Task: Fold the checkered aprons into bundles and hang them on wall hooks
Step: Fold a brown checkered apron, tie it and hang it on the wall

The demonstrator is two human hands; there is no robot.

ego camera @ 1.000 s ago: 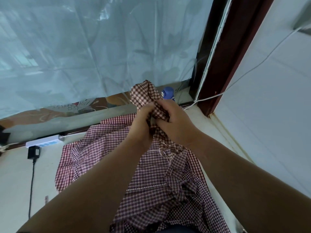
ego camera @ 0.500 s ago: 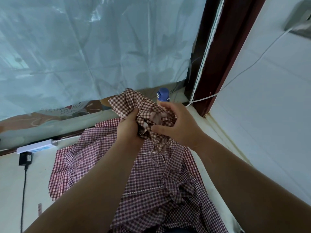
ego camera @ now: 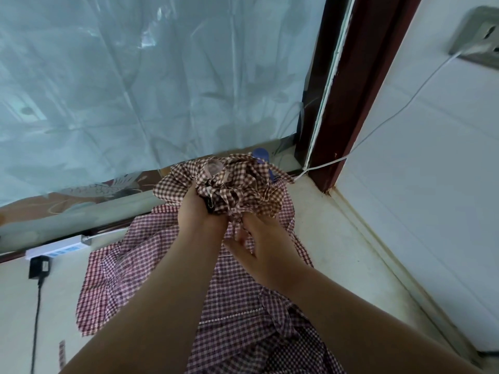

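A brown-and-white checkered apron bundle [ego camera: 237, 184] is bunched up above the counter, near the window. My left hand [ego camera: 199, 209] grips its underside on the left. My right hand [ego camera: 259, 238] holds it from below on the right, fingers curled up into the cloth. Beneath both arms a red-and-white checkered apron [ego camera: 151, 268] lies spread flat on the pale counter [ego camera: 343, 255], with more crumpled checkered cloth [ego camera: 280, 333] nearer to me. No wall hook is in view.
A blue bottle cap [ego camera: 260, 153] peeks out behind the bundle. A white power strip [ego camera: 56, 248] and a black plug with its cable [ego camera: 39, 267] lie at the left. A plastic-covered window [ego camera: 151, 76], a dark red frame [ego camera: 348, 85] and a white tiled wall [ego camera: 421, 147] with a socket [ego camera: 478, 39] surround the counter.
The bundle has been gathered tighter and lifted. My right hand has slid from the side of the cloth to beneath it; the left hand keeps its grip.
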